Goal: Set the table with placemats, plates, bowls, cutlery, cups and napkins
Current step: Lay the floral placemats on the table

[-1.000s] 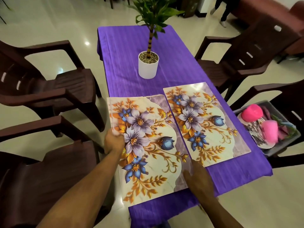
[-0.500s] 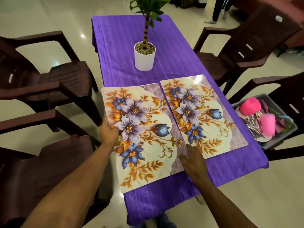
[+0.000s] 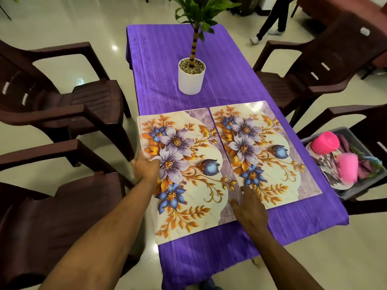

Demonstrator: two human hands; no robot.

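Glossy floral left placemat (image 3: 184,174) lies near-left on purple table (image 3: 159,59), long axis near-far. Left hand (image 3: 145,167) holds its left edge, right hand (image 3: 249,208) flat at seam with right placemat (image 3: 263,149); tub (image 3: 354,191) nearer right hand.

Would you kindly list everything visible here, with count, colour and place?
Placemats: two, floral cream, orange and blue, side by side on near table.
Tablecloth: one, purple, covering table.
Potted plant: one, white pot, table centre.
Chairs: four, dark brown, two each side.
Tub: one, grey, on near right chair, holding pink cups, cutlery, plates, napkins.
Bystander's legs: dark trousers, far right.
Left hand: grips left placemat's edge.
Right hand: flat where the placemats meet.
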